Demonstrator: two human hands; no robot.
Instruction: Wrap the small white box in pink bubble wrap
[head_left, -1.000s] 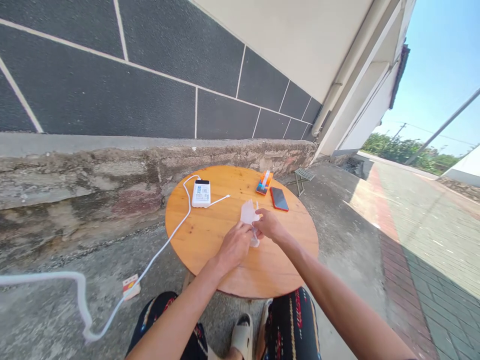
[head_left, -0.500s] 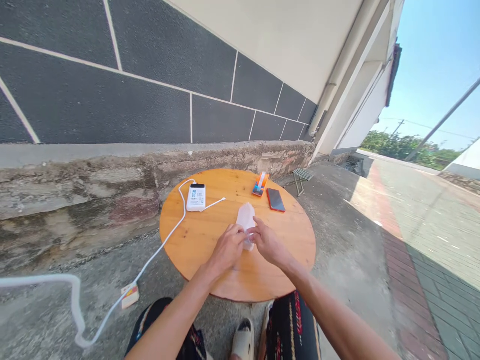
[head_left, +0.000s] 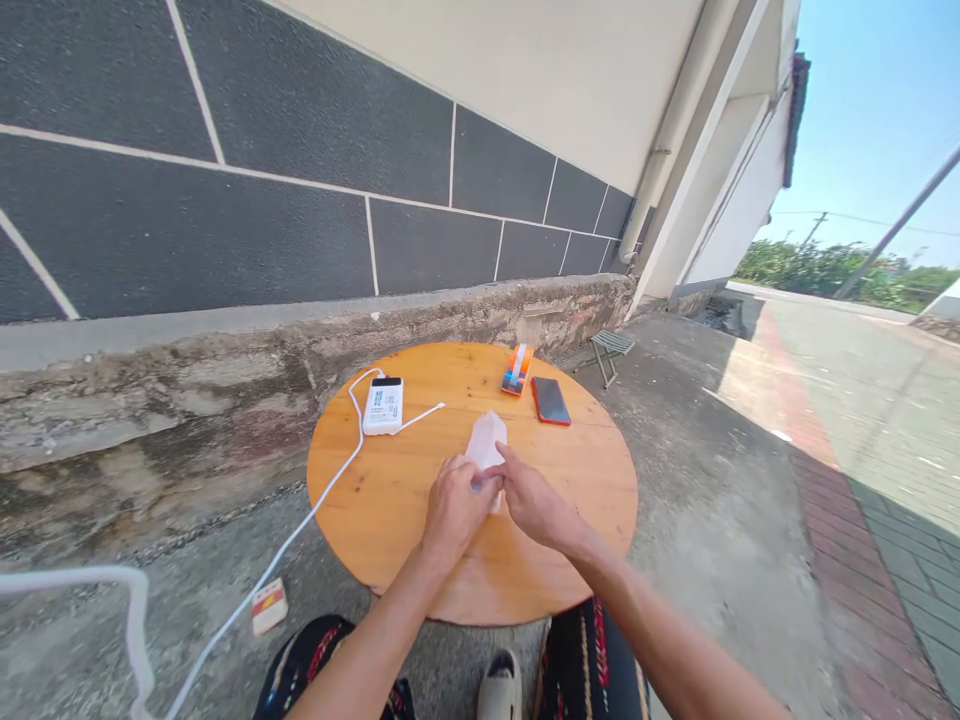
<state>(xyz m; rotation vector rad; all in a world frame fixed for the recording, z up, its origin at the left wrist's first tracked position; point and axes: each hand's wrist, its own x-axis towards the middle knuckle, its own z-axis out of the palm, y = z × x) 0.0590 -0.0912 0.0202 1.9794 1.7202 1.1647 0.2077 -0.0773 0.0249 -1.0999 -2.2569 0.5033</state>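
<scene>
A pale, translucent wrapped packet (head_left: 486, 435) lies lengthwise on the round wooden table, in front of me. My left hand (head_left: 459, 500) is closed on its near left side, fingers bent over it. From the right, my right hand (head_left: 534, 502) pinches the same near part, its fingertips meeting those of the left; one finger sticks out over the packet. What exactly sits between the fingertips is hidden, and the packet's contents do not show clearly.
On the table (head_left: 405, 560) are a white power bank (head_left: 384, 408) with a white cable (head_left: 296, 535) running off to the floor, an orange-and-blue item (head_left: 517, 370) with a white strip, and a red-edged phone (head_left: 551, 400). A folding stool (head_left: 609, 350) stands behind; a small box (head_left: 269, 606) lies on the ground.
Both hands have drawn closer together over the packet's near part, the fingertips now touching. The view has shifted slightly; the other things on the table stay in place.
</scene>
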